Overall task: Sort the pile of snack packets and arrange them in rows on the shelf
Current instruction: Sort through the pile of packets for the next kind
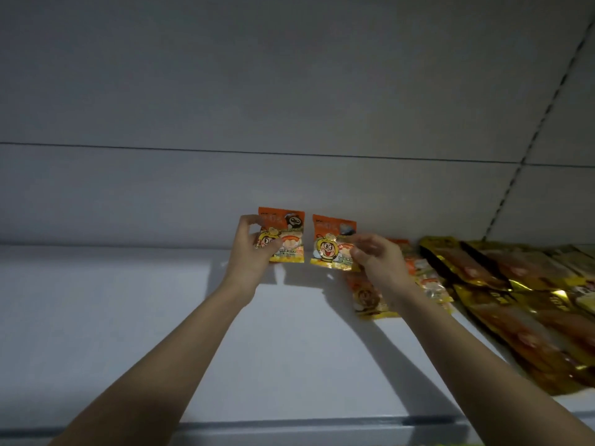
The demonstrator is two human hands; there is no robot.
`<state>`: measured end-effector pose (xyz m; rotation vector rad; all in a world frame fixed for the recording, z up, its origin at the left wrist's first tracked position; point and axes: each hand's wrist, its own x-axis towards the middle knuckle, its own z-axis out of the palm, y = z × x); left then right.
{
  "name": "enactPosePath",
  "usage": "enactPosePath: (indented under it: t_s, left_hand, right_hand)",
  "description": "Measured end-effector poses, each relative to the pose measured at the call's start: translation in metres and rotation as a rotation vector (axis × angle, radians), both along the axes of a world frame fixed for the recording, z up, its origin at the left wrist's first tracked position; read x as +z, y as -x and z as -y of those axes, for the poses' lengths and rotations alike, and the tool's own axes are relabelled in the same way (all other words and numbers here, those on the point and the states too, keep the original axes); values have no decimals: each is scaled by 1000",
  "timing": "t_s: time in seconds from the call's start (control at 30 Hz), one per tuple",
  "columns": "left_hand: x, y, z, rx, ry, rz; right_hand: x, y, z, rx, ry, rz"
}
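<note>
The left hand (249, 249) curls its fingers (248, 222) over the left edge of an orange-and-yellow snack packet (285, 235), thumb pressed on its printed cartoon face, so the packet stands upright in its grip against the back wall (289, 194) of the shelf. Just to the right of those fingers, with a narrow gap between, a second matching packet (331, 241) stands upright too, pinched at its lower right corner by the fingertips (355, 249) of the right hand (378, 260). Beneath and just right of the right hand lie more orange packets (370, 297), flat and overlapping, partly hidden by the wrist. Further right of them a pile of long gold packets (515, 300) spreads toward the near edge of the shelf. The white shelf board (128, 317) runs out bare to the left of the left hand, both forearms reaching across it from below. A slotted upright (531, 140) runs up the wall at far right.
</note>
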<state>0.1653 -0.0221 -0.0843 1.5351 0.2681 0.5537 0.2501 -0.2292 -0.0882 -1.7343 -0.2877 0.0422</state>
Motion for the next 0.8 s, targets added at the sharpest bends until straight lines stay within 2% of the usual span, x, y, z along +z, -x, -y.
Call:
enactPosePath:
  t_s: [0.27,0.43,0.6,0.7,0.8]
  left_hand:
    - [2,-75,112,-53,-51,-132]
    - [-5,-105,140,-58,-152,-262]
    - [-26,-129,136,-39,-375,-431]
    - [-25,-121,140,58,-513,-444]
    - [-22,-90,146,114,-393,-414]
  right_hand:
    - [18,-86,118,-83,231,10]
    - [18,-109,130,-82,370,112]
    - [7,-115,124,60,743,232]
    - [4,-108,127,-11,875,352]
    - [7,-88,134,-35,849,313]
